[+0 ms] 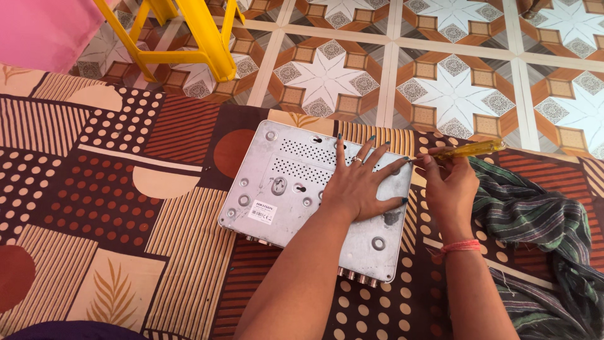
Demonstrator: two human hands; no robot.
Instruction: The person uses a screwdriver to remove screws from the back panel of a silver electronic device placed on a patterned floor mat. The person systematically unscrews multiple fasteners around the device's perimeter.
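Metal device box (296, 189) lies underside-up on patterned cloth (113, 189) | left hand (362, 186) pressed flat, fingers spread, on it | yellow-handled screwdriver (469, 149) gripped by closed right hand (450, 182), tip at box's far right edge | casing seemingly unopened, screws apparently left.

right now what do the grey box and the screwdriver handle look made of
Grey box: likely sheet metal with a dull matte finish, going by its punched vent holes and pressed dimples. Screwdriver handle: seemingly translucent yellow plastic, glossy, since light shows through it.
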